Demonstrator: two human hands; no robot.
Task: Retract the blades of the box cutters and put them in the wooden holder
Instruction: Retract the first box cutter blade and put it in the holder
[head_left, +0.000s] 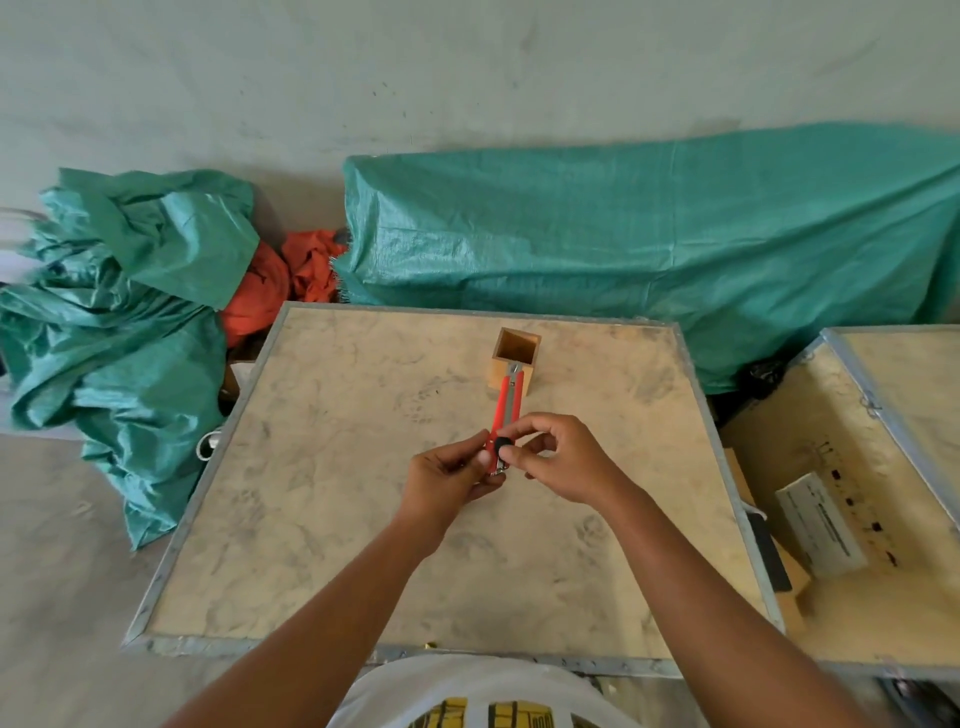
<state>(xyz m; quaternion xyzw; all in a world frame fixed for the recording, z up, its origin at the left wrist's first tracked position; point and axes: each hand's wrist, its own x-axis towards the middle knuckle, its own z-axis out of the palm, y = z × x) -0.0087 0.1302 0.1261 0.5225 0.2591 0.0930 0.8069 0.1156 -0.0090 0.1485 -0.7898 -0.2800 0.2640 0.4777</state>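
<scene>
A red box cutter (506, 405) with a metal centre rail points away from me, above the middle of the wooden table (322, 499). My left hand (449, 475) grips its near end from the left. My right hand (558, 457) pinches the black slider (502, 443) near that end with thumb and forefinger. No blade shows past the cutter's far tip. A small square wooden holder (514, 358) stands upright just beyond the tip, and what shows of its inside holds nothing.
A metal strip edges the table. An open wooden crate (852, 499) with a grey box inside sits to the right. Green tarpaulins (649, 239) and an orange cloth (291, 280) lie on the floor behind and to the left.
</scene>
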